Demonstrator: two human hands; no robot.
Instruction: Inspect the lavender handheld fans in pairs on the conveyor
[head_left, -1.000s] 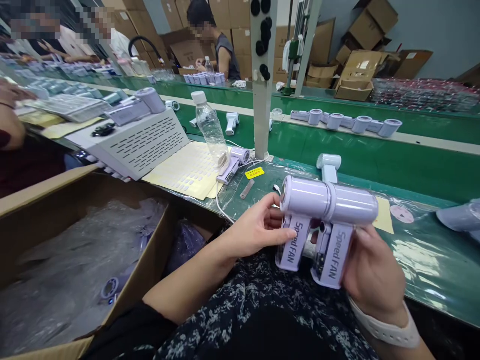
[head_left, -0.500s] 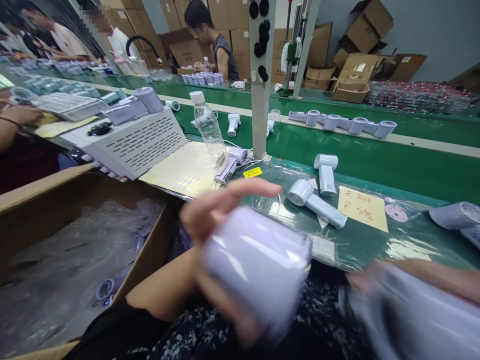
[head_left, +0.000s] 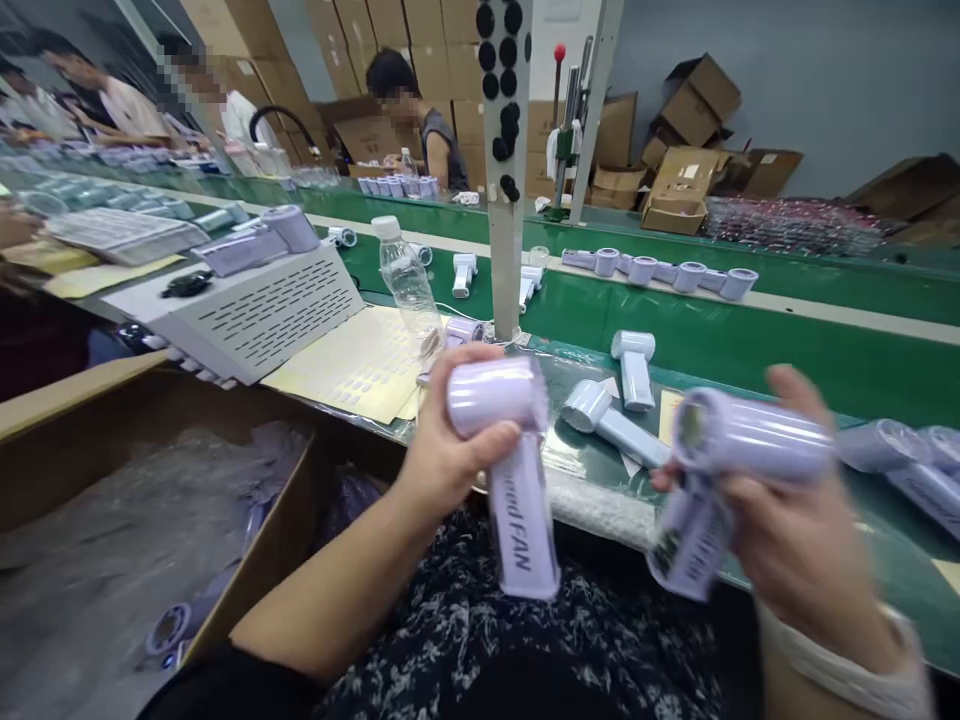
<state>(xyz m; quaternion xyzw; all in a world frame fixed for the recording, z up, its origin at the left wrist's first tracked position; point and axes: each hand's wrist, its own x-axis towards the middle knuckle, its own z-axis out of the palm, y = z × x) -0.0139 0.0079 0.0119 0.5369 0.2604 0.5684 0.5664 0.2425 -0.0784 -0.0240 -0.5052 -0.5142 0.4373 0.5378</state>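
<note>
Gripped around its round head, a lilac handheld fan (head_left: 523,515) hangs from my left hand (head_left: 442,450) with its handle pointing down; "FAN" is printed on it. My right hand (head_left: 802,530) is closed on a second lilac handheld fan (head_left: 757,435), its round opening facing left and its handle slanting down. Both fans are held over my lap, in front of the bench edge. Just beyond them, two pale fans in clear wrap, one upright (head_left: 636,370) and one lying aslant (head_left: 619,422), rest on the green bench (head_left: 577,460).
An open carton (head_left: 277,520) with plastic bags and fans stands at my left. Behind it are a slotted metal box (head_left: 277,310) and a plastic bottle (head_left: 409,280). A post (head_left: 504,200) rises from the bench. More fans (head_left: 892,445) lie at right. Co-workers sit across.
Both fans have come up from the lap and turned so their handles hang down. My right hand has risen into fuller view. The camera view has shifted slightly.
</note>
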